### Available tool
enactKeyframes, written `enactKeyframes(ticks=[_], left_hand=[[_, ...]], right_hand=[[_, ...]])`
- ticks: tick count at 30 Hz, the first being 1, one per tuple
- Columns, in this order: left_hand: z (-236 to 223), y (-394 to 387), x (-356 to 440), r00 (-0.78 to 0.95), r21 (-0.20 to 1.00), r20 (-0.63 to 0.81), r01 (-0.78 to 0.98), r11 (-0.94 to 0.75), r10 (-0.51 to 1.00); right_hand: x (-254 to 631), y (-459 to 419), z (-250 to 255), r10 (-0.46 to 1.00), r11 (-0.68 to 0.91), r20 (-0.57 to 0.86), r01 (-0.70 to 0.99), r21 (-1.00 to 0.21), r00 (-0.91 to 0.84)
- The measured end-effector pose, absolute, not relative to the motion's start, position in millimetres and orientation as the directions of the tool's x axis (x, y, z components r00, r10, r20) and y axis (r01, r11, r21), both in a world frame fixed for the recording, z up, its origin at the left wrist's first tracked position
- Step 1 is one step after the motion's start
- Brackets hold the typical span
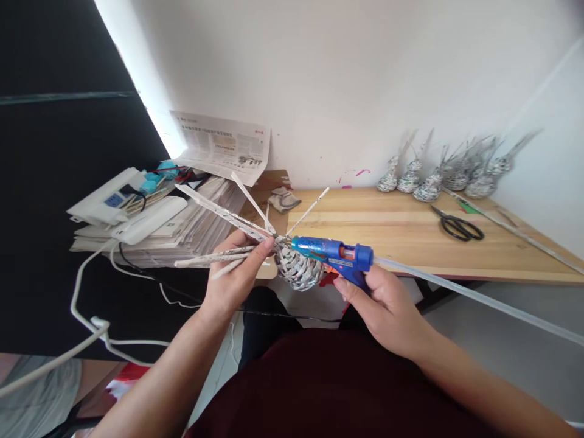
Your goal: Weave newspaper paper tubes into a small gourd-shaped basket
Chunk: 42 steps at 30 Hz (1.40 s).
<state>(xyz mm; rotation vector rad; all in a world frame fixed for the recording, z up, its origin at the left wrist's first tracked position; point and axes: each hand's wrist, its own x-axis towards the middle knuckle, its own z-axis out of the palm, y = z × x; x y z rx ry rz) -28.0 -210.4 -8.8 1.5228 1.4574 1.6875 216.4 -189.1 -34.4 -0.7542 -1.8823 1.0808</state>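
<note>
The woven paper piece (298, 271) hangs between the two hands, just in front of the near edge of the wooden surface (356, 213), its rounded body low and its neck up by the left fingertips. The left hand (233, 280) is the nearer one: its thumb and fingers are closed at the neck's left side, pinching there and holding several loose paper strips (219, 210) that reach out to the left, while others rise away from the neck. The right hand (390, 313) sits farther off to the right and grips a blue glue gun (314, 246) by its handle; whether a finger presses the trigger I cannot tell. The gun's long axis runs nearly sideways across the view, nozzle to the left and back end to the right, with a long clear glue stick (456, 289) trailing out behind it and sloping down. Its barrel passes over the top of the woven body, so the nozzle lies right beside the neck and close to the left thumb; contact is too small to make out. The nozzle's angle against the neck, with that thumb so near, looks like the relation that matters most.
</note>
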Motion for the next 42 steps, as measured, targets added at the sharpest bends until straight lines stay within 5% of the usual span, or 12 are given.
enactKeyframes(ticks=[27, 42], left_hand=[[-18, -210, -29, -0.296, 0.919, 0.388, 0.202, -0.339, 0.873], [-15, -219, -33, -0.275, 0.761, 0.523, 0.576, -0.297, 0.806]], right_hand=[[209, -189, -45, 0.791, 0.550, 0.405, 0.243, -0.799, -0.459], [208, -192, -37, 0.786, 0.576, 0.386, 0.344, -0.742, -0.482]])
